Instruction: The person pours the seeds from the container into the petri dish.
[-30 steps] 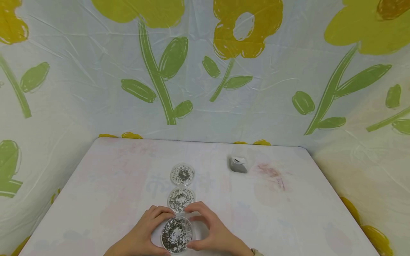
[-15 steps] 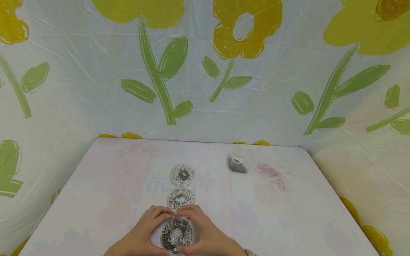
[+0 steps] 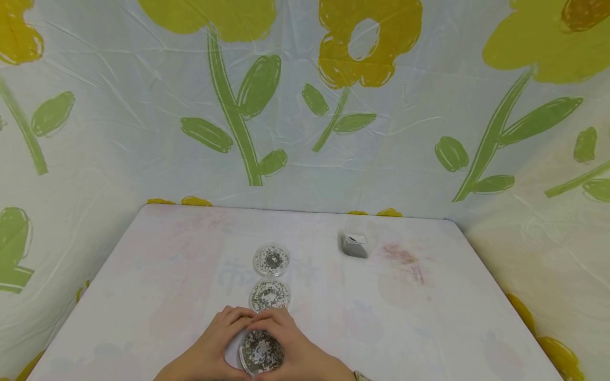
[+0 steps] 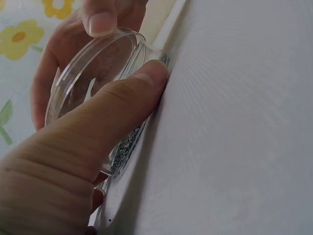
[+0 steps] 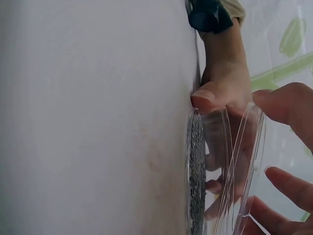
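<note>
In the head view, a round clear petri dish (image 3: 262, 353) with dark granules lies at the table's front. My left hand (image 3: 209, 346) grips it from the left, thumb in front and fingers behind. From the right, my right hand (image 3: 301, 346) holds a clear lid (image 5: 250, 161) by its rim above the dish. The right wrist view shows the lid slightly tilted against the dish's upper edge, with granules (image 5: 197, 161) in the bottom. In the left wrist view my left thumb (image 4: 117, 100) presses the dish's side. In the head view, my right hand covers the dish's right edge.
Two more petri dishes with dark specks, a middle dish (image 3: 269, 294) and a far dish (image 3: 271, 259), stand in a row behind. A small grey box-like object (image 3: 355, 245) sits at the back right. A flower-patterned cloth (image 3: 305, 174) hangs behind the white table (image 3: 181, 254).
My right hand has moved left with the lid, so it sits more over the near dish and close to the left fingers. The left hand has stayed in place.
</note>
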Motion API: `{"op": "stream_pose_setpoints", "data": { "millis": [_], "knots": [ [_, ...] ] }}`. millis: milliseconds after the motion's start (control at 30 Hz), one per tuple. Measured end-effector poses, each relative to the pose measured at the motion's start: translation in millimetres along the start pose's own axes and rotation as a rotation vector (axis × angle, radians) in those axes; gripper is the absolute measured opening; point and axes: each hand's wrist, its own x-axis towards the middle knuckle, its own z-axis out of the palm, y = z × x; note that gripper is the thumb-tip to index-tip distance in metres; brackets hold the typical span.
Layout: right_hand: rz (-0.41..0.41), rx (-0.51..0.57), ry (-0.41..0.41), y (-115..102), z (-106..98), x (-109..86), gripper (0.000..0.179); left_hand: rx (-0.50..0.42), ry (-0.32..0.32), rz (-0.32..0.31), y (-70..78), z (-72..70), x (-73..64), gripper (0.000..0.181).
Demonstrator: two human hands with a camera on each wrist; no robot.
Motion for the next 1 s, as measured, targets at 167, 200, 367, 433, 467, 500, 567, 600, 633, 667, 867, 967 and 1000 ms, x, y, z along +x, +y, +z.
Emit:
{"op": "stream_pose_setpoints", "data": {
  "millis": [167,200,367,433,467,500,567,600,633,667,867,967,1000],
  "knots": [
    [-0.012,-0.025,0.001,2.4,3.6,0.3,0.072,0.014,-0.025,-0.025,1.1,0.1,0.3,0.077],
    [-0.009,-0.024,0.001,2.8,4.6,-0.1,0.072,0.017,-0.026,-0.025,1.0,0.3,0.3,0.077],
    [-0.003,-0.043,0.009,5.2,9.2,-3.5,0.073,0.047,-0.025,-0.012,-0.2,1.1,-0.4,0.08],
    [0.001,-0.044,0.007,5.6,10.3,-4.7,0.073,0.057,-0.02,-0.004,-0.8,1.7,-0.7,0.082],
    [0.003,-0.045,0.006,5.7,10.6,-5.1,0.072,0.061,-0.018,-0.002,-1.1,2.0,-0.9,0.083],
    [0.008,-0.04,0.001,5.5,10.7,-5.4,0.072,0.066,-0.013,0.0,-1.4,2.3,-1.2,0.083],
    [0.018,-0.034,-0.009,5.0,10.6,-5.8,0.072,0.064,-0.013,0.0,-2.1,2.4,-1.8,0.083],
    [0.024,-0.029,-0.014,4.7,10.5,-6.1,0.071,0.063,-0.009,0.001,-2.3,2.6,-2.0,0.082],
    [0.029,-0.021,-0.019,4.5,10.4,-6.2,0.07,0.06,-0.011,-0.001,-2.5,2.6,-2.2,0.081],
    [0.032,-0.014,-0.023,4.3,10.2,-6.4,0.069,0.057,-0.014,-0.004,-2.6,2.5,-2.5,0.08],
    [0.044,0.013,-0.035,4.7,8.9,-6.5,0.067,0.034,-0.01,0.014,-2.0,1.0,-1.4,0.076],
    [0.033,0.001,-0.035,4.8,8.1,-5.9,0.067,0.017,-0.015,0.023,-1.5,0.0,-0.5,0.076],
    [0.029,-0.003,-0.034,4.9,7.9,-5.8,0.067,0.012,-0.016,0.025,-1.5,-0.2,-0.3,0.077]
  ]
}}
